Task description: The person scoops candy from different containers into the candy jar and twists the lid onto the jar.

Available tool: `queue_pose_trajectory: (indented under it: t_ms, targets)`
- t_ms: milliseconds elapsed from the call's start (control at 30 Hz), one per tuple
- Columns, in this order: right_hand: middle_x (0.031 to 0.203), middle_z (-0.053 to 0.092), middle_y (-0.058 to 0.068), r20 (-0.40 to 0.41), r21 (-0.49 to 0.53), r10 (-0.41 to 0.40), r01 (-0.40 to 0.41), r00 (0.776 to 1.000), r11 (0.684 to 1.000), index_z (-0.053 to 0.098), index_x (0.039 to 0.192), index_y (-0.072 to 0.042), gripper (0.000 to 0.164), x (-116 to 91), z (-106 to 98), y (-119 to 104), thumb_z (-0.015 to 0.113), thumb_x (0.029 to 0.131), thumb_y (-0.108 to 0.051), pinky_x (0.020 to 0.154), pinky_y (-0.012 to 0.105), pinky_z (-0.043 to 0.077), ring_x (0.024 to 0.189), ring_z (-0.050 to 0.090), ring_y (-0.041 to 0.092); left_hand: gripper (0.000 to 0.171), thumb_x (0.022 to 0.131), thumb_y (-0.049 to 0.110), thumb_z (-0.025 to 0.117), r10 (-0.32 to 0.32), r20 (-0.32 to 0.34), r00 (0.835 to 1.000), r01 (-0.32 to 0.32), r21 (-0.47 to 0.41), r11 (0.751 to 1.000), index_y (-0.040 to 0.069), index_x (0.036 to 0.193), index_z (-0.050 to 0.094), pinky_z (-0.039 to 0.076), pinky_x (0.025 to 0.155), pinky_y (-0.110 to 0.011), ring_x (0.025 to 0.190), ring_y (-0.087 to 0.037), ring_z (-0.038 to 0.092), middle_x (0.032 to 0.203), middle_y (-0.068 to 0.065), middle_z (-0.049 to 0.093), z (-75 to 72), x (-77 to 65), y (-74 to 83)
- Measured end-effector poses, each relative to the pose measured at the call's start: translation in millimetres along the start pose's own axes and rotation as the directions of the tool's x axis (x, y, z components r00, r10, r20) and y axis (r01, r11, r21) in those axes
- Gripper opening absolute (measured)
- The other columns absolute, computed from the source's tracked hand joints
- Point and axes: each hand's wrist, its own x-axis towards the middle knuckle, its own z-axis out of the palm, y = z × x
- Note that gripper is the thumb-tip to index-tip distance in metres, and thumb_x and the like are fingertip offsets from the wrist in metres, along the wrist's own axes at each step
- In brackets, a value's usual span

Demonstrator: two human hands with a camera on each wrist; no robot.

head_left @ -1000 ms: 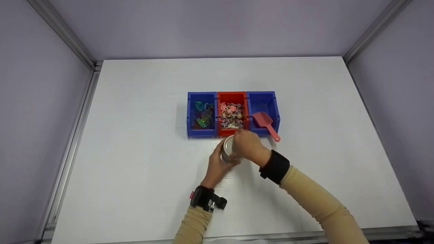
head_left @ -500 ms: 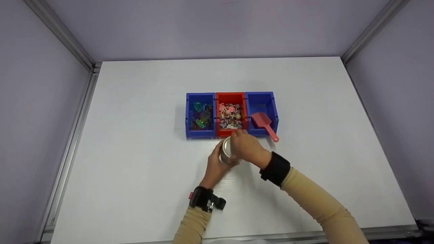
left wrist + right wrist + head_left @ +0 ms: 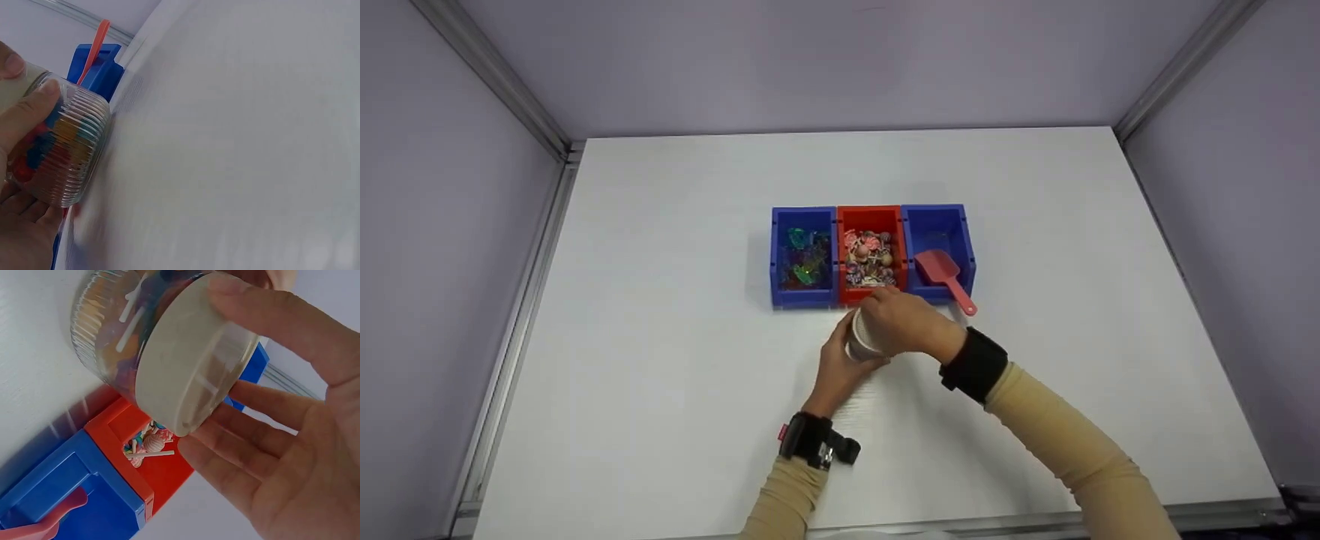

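A clear ribbed jar stands on the table in front of the red bin, with colourful pieces and white sticks showing through its wall. My left hand grips the jar's body, thumb on one side and fingers around the other. Over the top, my right hand holds the cream lid by its rim, the thumb on one edge and the fingers spread along the opposite edge. The lid sits on the jar's mouth, and its top looks see-through. In the head view the right hand hides much of it.
Three joined bins lie just beyond the jar. The left blue bin has translucent coloured pieces, the red bin small candy-like pieces. A pink scoop leans in the right blue bin, its handle over the front edge.
My right hand has turned slightly on the lid, its wrist shifting a little right and away from me. The left hand keeps its place on the jar.
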Motion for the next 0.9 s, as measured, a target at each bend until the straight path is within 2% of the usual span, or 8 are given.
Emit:
queue_pose_trajectory:
  t_ms: [133,200,300,433,567,733,900]
  targets:
    - [0.104,0.065,0.022,-0.006,-0.029,0.168,-0.168,0.986,0.985,0.061,0.106,0.007,0.071,1.2,2.0,-1.3,0.086,0.065,-0.046,0.074,0.048,0.061,0.091,0.064,0.033,0.093,0.07,0.025,0.086,-0.003,0.007,1.0,0.003,-0.023,1.0,0.011,0.147,0.037,0.036,0.117,-0.046,0.14,-0.029,0.043,0.149,-0.012,0.047,0.9,3.1,1.5]
    - [0.107,0.063,0.022,0.022,-0.033,0.218,-0.218,0.976,0.975,0.058,0.109,0.008,0.082,1.8,2.8,-0.6,0.085,0.063,-0.053,0.074,0.049,0.06,0.093,0.063,0.034,0.092,0.07,0.026,0.086,0.002,0.011,1.0,-0.002,-0.02,1.0,0.012,0.148,0.037,0.036,0.117,-0.046,0.14,-0.029,0.042,0.149,-0.012,0.046,1.2,5.1,2.0]
    - [0.114,0.059,0.022,0.053,-0.007,0.185,-0.185,0.981,0.983,0.053,0.121,0.006,0.088,2.4,3.3,3.3,0.089,0.061,-0.047,0.082,0.048,0.06,0.1,0.06,0.033,0.093,0.07,0.031,0.086,-0.007,0.016,1.0,0.007,-0.013,1.0,0.014,0.148,0.037,0.037,0.116,-0.046,0.139,-0.028,0.043,0.149,-0.01,0.046,0.8,8.1,2.7]
    - [0.13,0.053,0.021,0.097,0.086,0.061,-0.069,0.993,0.994,0.042,0.137,0.002,0.092,3.1,1.0,10.9,0.091,0.062,-0.022,0.098,0.049,0.054,0.119,0.054,0.035,0.093,0.07,0.03,0.086,-0.017,0.018,1.0,0.017,-0.013,1.0,0.014,0.147,0.037,0.038,0.115,-0.046,0.138,-0.028,0.044,0.149,-0.011,0.047,-0.3,11.4,3.4]
    - [0.14,0.048,0.02,0.136,0.134,-0.023,0.004,0.99,0.991,0.041,0.14,0.001,0.087,3.7,-3.1,16.1,0.086,0.066,-0.007,0.104,0.05,0.049,0.13,0.049,0.036,0.091,0.07,0.024,0.086,0.0,0.024,1.0,0.001,-0.021,1.0,0.01,0.147,0.037,0.037,0.116,-0.047,0.138,-0.031,0.044,0.148,-0.014,0.047,-0.9,13.4,3.3]
    - [0.136,0.053,0.021,0.124,0.12,-0.064,0.049,0.99,0.992,0.047,0.135,0.002,0.074,4.1,-5.7,18.6,0.083,0.071,-0.009,0.103,0.05,0.05,0.126,0.052,0.037,0.091,0.071,0.022,0.085,0.007,0.027,1.0,-0.006,-0.028,1.0,0.01,0.147,0.036,0.037,0.116,-0.046,0.139,-0.03,0.043,0.149,-0.014,0.046,0.8,14.5,2.4]
    - [0.127,0.058,0.022,0.051,0.09,-0.05,0.045,0.997,0.995,0.052,0.13,0.004,0.071,4.3,-3.6,18.6,0.084,0.07,-0.018,0.098,0.048,0.054,0.117,0.058,0.036,0.091,0.071,0.021,0.085,0.027,0.014,1.0,-0.027,-0.007,1.0,0.009,0.147,0.037,0.038,0.115,-0.047,0.138,-0.031,0.044,0.148,-0.015,0.047,0.4,13.7,3.0]
